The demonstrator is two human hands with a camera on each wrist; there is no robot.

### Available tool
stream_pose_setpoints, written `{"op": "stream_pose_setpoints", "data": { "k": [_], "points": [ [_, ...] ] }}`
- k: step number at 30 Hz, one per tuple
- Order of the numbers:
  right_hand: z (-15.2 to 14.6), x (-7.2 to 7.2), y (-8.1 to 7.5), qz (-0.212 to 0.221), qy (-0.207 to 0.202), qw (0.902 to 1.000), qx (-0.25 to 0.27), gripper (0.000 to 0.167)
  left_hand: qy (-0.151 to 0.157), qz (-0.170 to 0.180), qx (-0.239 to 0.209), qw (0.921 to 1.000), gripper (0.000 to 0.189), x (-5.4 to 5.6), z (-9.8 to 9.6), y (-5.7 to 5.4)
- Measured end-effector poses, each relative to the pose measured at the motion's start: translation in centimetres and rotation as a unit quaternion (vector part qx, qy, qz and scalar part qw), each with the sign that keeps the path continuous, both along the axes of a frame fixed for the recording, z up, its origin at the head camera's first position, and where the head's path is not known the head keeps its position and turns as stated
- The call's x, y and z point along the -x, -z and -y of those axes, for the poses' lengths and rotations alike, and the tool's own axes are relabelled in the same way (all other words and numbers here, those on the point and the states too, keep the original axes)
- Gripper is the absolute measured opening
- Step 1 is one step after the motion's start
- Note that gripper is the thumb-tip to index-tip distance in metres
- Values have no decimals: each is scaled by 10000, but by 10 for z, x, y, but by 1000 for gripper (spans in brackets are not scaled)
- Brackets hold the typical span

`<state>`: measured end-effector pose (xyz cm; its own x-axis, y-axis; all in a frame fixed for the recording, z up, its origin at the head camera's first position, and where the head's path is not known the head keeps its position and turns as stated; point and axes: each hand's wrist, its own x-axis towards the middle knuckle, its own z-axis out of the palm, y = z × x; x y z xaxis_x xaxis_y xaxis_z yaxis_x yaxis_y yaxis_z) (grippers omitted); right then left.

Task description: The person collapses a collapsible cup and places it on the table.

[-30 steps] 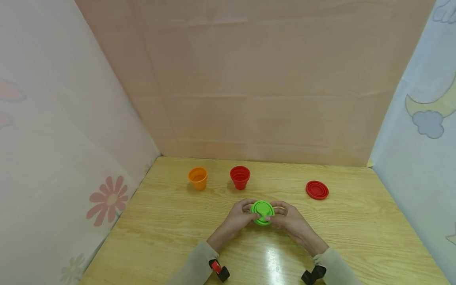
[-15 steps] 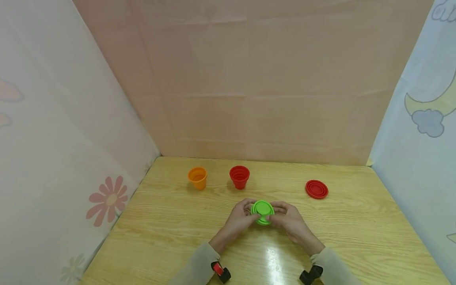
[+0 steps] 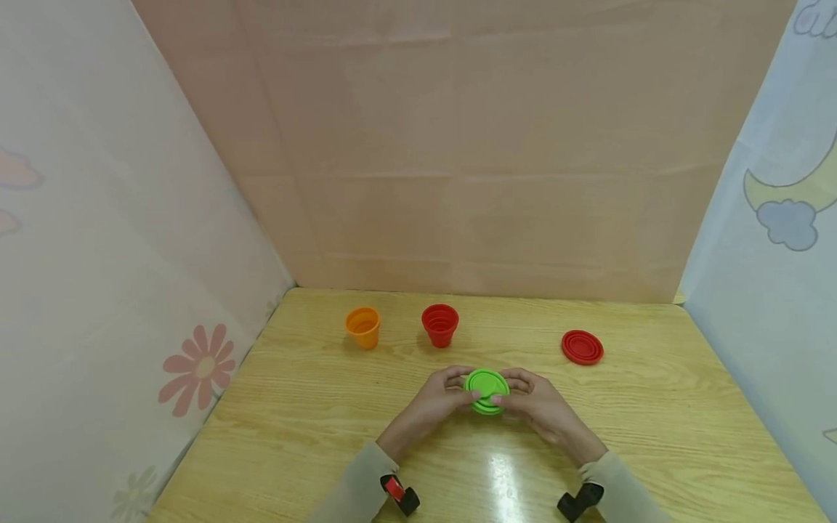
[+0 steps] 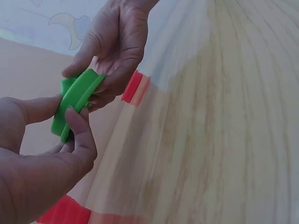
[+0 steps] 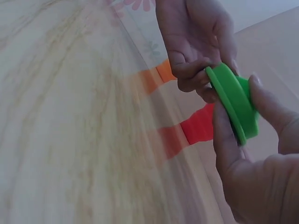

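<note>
A green collapsible cup [image 3: 485, 382], folded nearly flat, is held above the table between both hands. My left hand [image 3: 437, 404] pinches its left side, thumb on the upper face and fingers at the rim underneath. From the other side my right hand [image 3: 544, 412] grips it the same way, the two thumbs close together near the middle. In the left wrist view the green cup [image 4: 77, 102] stands edge-on, a small part of it bulging out on the thumb side. The right wrist view shows the same bulge on the green cup [image 5: 233, 100].
Behind the hands, an orange cup [image 3: 363, 327] and a red cup [image 3: 441, 325] stand unfolded. A flattened red cup [image 3: 582, 347] lies at the back right of the wooden table [image 3: 294, 407]. A beige cloth wall [image 3: 451, 145] rises behind, with printed cloth at both sides.
The green cup has shifted very slightly right with both hands, and its upper face has tilted a little under the thumbs. The other cups have not moved.
</note>
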<state>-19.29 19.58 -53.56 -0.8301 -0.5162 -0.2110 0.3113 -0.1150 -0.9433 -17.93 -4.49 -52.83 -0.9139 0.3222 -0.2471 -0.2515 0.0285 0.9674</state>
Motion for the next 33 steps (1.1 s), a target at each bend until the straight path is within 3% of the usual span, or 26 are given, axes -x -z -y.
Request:
{"op": "stream_pose_setpoints", "data": {
  "k": [4, 8, 12, 17, 21, 25, 29, 33],
  "points": [
    [-6, 4, 3, -11, -532, 9958, 748, 34, 12, 96, -240, 9997, 48, 2, 4, 3],
    [-8, 6, 9, 10, -743, 9907, 1137, 31, 79, 137, -410, 9990, 46, 3, 6, 6],
    [-6, 5, 13, 24, -493, 9951, 851, 33, 112, 135, -487, 9987, 46, 3, 6, 7],
    [-2, 2, 4, -1, -48, 9992, 401, 46, 41, 169, -522, 9985, 47, 3, 6, 7],
    [3, -1, -2, -182, 247, 9995, -40, 58, -46, 133, -454, 9989, 48, 2, 5, 3],
    [8, -3, -2, -349, 489, 9972, -434, 58, -153, 84, -279, 9995, 49, 0, 3, -2],
    [8, -3, -1, -367, 344, 9979, -420, 55, -242, 83, -126, 9996, 46, 0, 1, -5],
    [4, -2, 0, -292, -208, 9992, 158, 59, -213, 59, -67, 9997, 44, 0, -1, -5]
  ]
}}
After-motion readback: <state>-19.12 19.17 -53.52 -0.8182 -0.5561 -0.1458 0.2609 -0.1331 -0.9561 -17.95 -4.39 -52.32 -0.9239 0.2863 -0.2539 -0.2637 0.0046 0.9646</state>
